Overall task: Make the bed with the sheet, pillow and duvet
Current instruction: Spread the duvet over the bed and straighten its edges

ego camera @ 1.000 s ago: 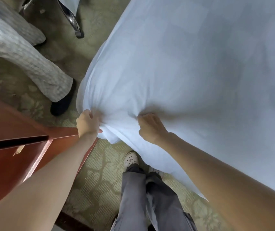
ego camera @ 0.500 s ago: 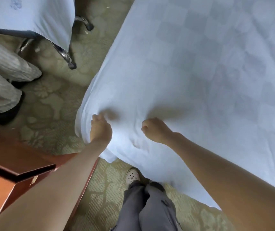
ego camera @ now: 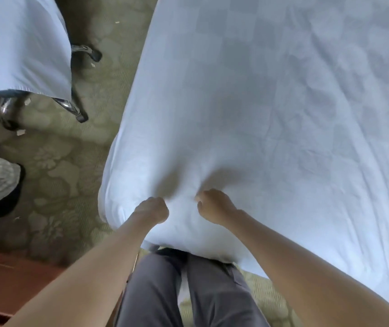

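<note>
A white duvet with a faint checked weave covers the bed and fills the right and upper part of the view. Its near corner bulges over the bed's edge just in front of my legs. My left hand is a closed fist gripping a bunch of the fabric at that corner. A hand's width to its right, my right hand is also closed on the fabric, with creases fanning out from both grips. The pillow and the sheet are not in view.
A chair with chrome legs, draped in white cloth, stands at the upper left. Another person's striped trouser leg and dark shoe are at the left edge. A red-brown wooden piece of furniture is at the lower left on patterned green carpet.
Both hands have moved forward and up the bed with the duvet corner, closer together. The view has tilted up: the chair shows more, the wooden furniture and other person less.
</note>
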